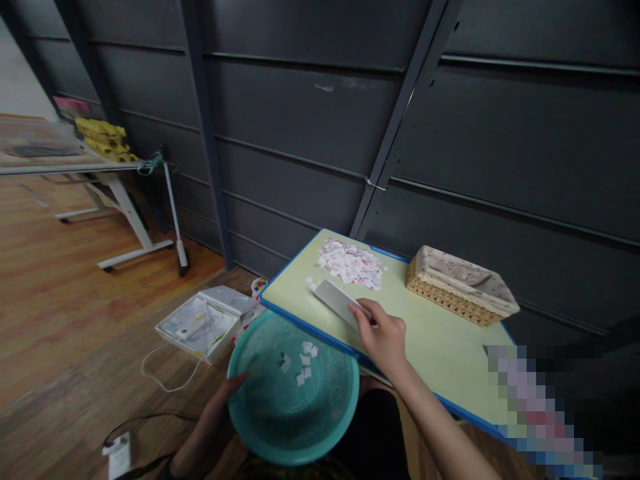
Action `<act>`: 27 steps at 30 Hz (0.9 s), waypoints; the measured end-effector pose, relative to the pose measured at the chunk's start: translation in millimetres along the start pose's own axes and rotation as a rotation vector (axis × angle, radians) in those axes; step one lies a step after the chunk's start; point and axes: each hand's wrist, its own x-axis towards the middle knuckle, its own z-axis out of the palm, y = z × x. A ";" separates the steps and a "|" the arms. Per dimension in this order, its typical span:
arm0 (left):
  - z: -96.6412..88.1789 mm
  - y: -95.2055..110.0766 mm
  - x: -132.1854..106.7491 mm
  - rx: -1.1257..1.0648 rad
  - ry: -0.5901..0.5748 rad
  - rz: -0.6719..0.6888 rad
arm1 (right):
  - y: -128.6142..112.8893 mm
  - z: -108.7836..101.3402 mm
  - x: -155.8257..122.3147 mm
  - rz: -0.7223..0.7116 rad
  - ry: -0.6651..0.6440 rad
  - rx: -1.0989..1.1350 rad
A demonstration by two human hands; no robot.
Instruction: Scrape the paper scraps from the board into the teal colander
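My right hand (pixel 383 333) grips a flat white rectangular piece (pixel 334 299), whose far edge is on or just above the yellow tabletop (pixel 435 360) beside a few small paper bits (pixel 311 283). Beyond it lies a heap of small white paper scraps (pixel 350 263) with reddish marks. Below the table's front edge, my left hand (pixel 220 400) holds the rim of a turquoise mesh plastic basket (pixel 295 455), thumb over the edge and other fingers hidden. Several white paper pieces (pixel 304 370) lie inside the basket.
A woven basket with a cloth lining (pixel 457 293) stands at the table's back right. An open white box (pixel 200 327) with a cable sits on the floor at left, near a power strip (pixel 119 457). A white-legged table (pixel 127 213) stands farther off. Dark metal panels (pixel 300 120) rise behind.
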 end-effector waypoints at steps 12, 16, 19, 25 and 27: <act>-14.8 -0.9 8.4 -0.036 0.086 0.026 | 12.6 54.0 41.6 -0.094 -0.177 -0.250; -17.4 -0.5 11.0 -0.048 0.088 0.028 | 10.9 47.2 36.9 -0.168 -0.242 -0.133; -17.7 0.1 13.8 -0.048 0.092 0.012 | 7.9 36.3 27.5 -0.197 -0.258 -0.022; -14.0 2.1 13.3 -0.040 0.001 0.009 | -6.1 11.9 4.0 -0.233 -0.265 0.146; -14.5 2.4 12.7 -0.009 -0.049 0.011 | -10.9 5.7 -1.1 -0.238 -0.260 0.180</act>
